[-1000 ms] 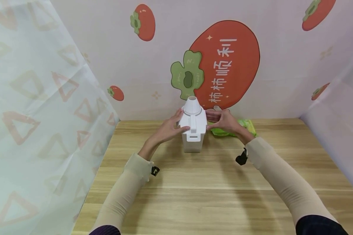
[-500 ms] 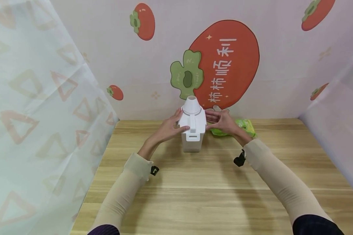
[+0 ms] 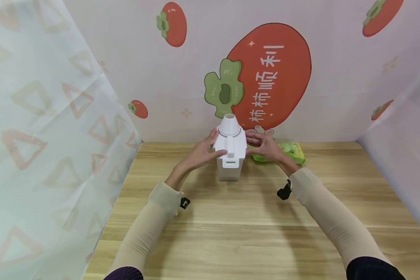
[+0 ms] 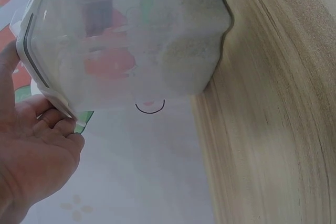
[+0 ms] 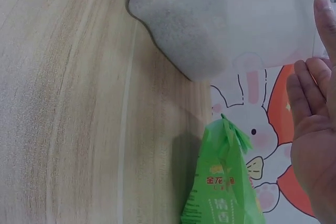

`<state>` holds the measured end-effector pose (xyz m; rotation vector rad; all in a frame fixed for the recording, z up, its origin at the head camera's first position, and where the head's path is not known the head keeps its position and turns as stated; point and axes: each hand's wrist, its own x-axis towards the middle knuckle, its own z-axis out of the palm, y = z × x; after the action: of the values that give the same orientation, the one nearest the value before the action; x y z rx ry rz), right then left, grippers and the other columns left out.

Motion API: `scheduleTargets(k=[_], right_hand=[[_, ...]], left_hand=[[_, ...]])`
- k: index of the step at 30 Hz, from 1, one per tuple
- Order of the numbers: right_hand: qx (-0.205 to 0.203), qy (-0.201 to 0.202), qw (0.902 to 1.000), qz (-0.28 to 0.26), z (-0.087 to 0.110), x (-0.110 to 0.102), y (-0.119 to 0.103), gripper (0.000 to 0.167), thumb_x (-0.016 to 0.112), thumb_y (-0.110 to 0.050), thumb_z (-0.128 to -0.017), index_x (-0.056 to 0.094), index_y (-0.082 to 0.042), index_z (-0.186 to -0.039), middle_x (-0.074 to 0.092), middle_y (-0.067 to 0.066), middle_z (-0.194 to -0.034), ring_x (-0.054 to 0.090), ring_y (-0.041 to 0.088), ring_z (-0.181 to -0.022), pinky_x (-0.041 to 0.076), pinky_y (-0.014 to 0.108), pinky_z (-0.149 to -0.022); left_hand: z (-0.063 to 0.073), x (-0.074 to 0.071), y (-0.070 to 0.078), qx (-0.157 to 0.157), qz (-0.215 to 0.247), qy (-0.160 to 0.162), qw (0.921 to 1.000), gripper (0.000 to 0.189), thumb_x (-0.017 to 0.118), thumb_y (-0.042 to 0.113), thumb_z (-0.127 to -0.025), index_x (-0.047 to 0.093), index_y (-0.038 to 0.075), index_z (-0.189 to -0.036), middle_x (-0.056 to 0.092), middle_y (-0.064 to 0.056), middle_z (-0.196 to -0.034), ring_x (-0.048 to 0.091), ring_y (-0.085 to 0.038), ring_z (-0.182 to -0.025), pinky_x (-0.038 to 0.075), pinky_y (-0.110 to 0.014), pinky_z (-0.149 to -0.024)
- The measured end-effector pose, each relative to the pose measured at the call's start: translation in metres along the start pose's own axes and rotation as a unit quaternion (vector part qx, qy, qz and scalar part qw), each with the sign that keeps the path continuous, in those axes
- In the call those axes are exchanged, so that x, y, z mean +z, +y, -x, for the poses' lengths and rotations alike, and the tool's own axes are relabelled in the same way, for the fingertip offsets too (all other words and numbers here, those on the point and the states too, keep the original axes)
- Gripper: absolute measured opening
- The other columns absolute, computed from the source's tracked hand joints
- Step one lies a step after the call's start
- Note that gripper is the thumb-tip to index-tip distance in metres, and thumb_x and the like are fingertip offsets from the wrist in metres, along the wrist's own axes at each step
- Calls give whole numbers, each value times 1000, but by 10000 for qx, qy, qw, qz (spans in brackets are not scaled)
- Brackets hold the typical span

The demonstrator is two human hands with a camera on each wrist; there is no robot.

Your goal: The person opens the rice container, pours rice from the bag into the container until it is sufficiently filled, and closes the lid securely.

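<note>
A translucent plastic storage container (image 3: 229,171) stands upright on the wooden table, with pale grains in its lower part. On its white lid (image 3: 230,146) is a raised cone-shaped piece (image 3: 229,125) with a round top. My left hand (image 3: 202,152) grips the lid's left side, thumb over the near top and fingers along the edge. In the left wrist view, those fingers (image 4: 50,119) bend at the rim. At the right side, my right hand (image 3: 266,146) holds the lid's edge between thumb and fingers (image 5: 304,90).
A green printed plastic package (image 5: 220,182) lies behind my right hand at the table's back edge. Patterned cloth walls (image 3: 175,85) rise at the back and on both sides. The wooden tabletop (image 3: 231,233) extends toward me.
The container stays in place with both hands at its lid. My right hand's fingers have bent slightly more, and the right wrist has shifted a little left; the view has shifted slightly.
</note>
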<state>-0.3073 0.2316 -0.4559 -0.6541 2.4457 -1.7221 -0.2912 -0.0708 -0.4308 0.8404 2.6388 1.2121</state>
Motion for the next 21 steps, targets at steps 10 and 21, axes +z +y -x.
scheduleTargets(k=[10,21], right_hand=[[12,-423,9991,85,0,-12,-3,72,82,1,-90,50,5,-154,58,24,-150,57,36,-139,52,44,-107],[-201,-365,9990,145,-4,-15,-3,72,85,2,-85,53,6,-151,60,24,-147,61,32,-134,54,49,-101]], left_hand=[[1,0,2,-18,-142,-45,9999,98,69,53,-100,17,7,-168,8,-14,-178,11,-24,-164,18,-46,-132],[1,-2,2,-22,-184,-44,9998,97,69,53,-100,15,10,-169,7,-11,-178,12,-25,-163,19,-46,-132]])
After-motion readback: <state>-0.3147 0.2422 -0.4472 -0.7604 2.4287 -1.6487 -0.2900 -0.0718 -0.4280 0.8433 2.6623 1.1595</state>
